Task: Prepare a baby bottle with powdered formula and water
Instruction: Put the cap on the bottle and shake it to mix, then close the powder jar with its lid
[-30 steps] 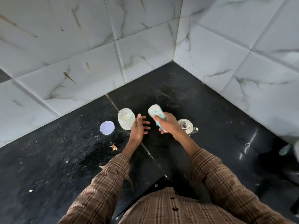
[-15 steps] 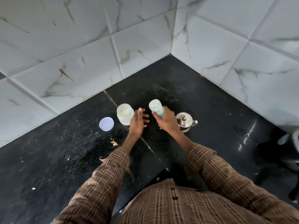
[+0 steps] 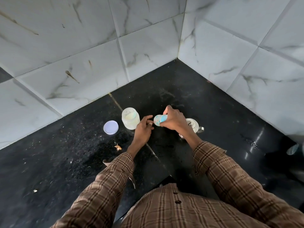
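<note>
Right hand (image 3: pixel 172 120) grips baby bottle (image 3: pixel 159 120), newly tipped toward nine o'clock | left hand (image 3: pixel 143 129) relaxed, empty, beside it | handling continues.

The right hand (image 3: pixel 172 120) has tipped the baby bottle (image 3: pixel 159 120) from upright to lying sideways, its end now pointing at the left hand (image 3: pixel 143 129). The left hand's fingers, spread open before, have curled in to meet that end.
</note>
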